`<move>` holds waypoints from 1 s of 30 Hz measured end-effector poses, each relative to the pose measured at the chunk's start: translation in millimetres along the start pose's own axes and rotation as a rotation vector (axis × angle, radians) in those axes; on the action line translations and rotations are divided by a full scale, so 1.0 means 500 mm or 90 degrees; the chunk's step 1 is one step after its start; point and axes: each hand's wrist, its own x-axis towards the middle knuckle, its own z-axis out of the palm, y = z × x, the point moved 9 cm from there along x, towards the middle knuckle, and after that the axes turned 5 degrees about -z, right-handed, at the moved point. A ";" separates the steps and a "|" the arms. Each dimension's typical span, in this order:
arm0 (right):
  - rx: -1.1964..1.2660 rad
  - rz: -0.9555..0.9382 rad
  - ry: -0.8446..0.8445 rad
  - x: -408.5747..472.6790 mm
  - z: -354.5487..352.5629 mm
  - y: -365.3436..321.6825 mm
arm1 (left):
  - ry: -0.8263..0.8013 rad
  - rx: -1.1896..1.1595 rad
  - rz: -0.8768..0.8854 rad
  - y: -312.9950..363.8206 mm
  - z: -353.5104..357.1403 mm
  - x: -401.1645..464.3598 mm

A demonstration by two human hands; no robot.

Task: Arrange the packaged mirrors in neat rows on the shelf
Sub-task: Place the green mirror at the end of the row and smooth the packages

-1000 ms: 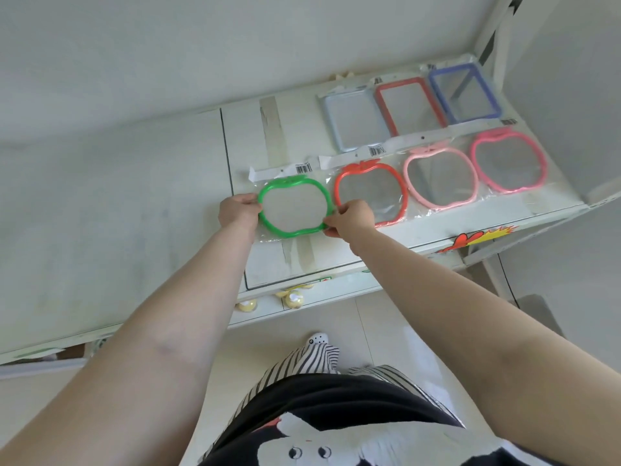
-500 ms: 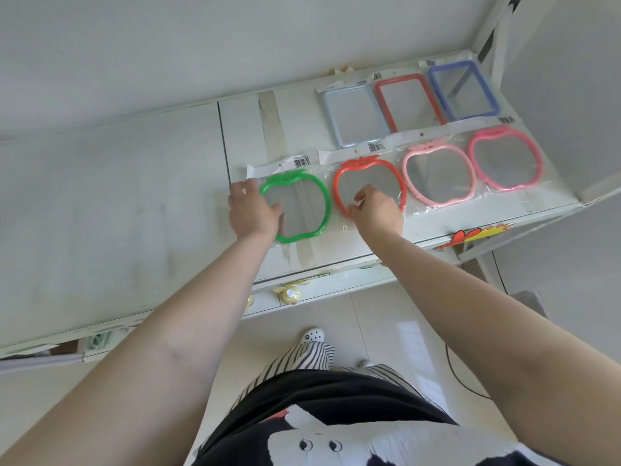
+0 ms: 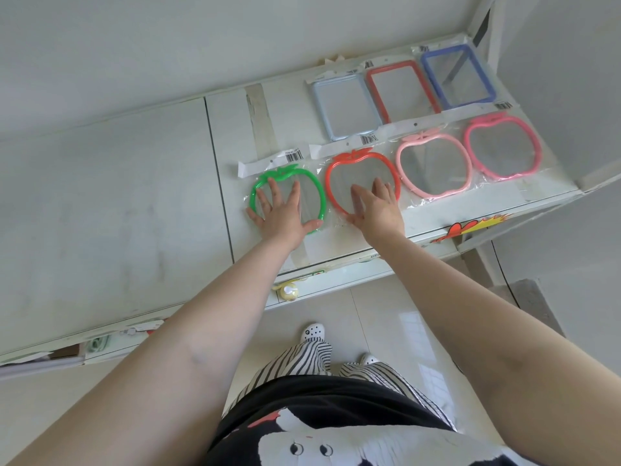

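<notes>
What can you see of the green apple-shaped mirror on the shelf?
The green mirror has a bright green apple-shaped frame that looks like plastic, with a leaf on top. It is sealed in a clear bag with a white barcoded header. It lies flat at the left end of the front row on the shelf, beside the red apple mirror. The left hand lies open on it.

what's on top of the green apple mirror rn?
The left hand lies flat on the green apple mirror, fingers spread over the glass. It covers the mirror's left and lower part. The barcode strip above stays visible.
</notes>
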 end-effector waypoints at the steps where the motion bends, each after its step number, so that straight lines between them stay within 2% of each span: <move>1: 0.000 0.001 0.000 0.000 0.000 0.000 | 0.003 0.002 0.001 0.004 0.001 0.000; 10: -0.009 -0.015 0.023 -0.007 -0.019 -0.011 | 0.028 0.024 0.014 0.015 -0.007 -0.010; 14: 0.026 -0.015 0.147 -0.015 -0.096 0.017 | 0.125 0.045 0.124 0.081 -0.033 -0.027; 17: 0.013 0.008 0.173 -0.003 -0.154 0.082 | 0.098 0.009 0.172 0.167 -0.022 -0.035; 22: -0.091 0.057 0.109 0.048 -0.225 0.219 | 0.050 0.013 0.166 0.306 0.018 -0.020; 27: -0.211 -0.013 0.002 0.106 -0.235 0.273 | 0.021 -0.008 0.035 0.363 0.047 0.016; 30: -0.241 -0.013 -0.051 0.130 -0.227 0.304 | 0.018 -0.015 -0.027 0.362 0.069 0.027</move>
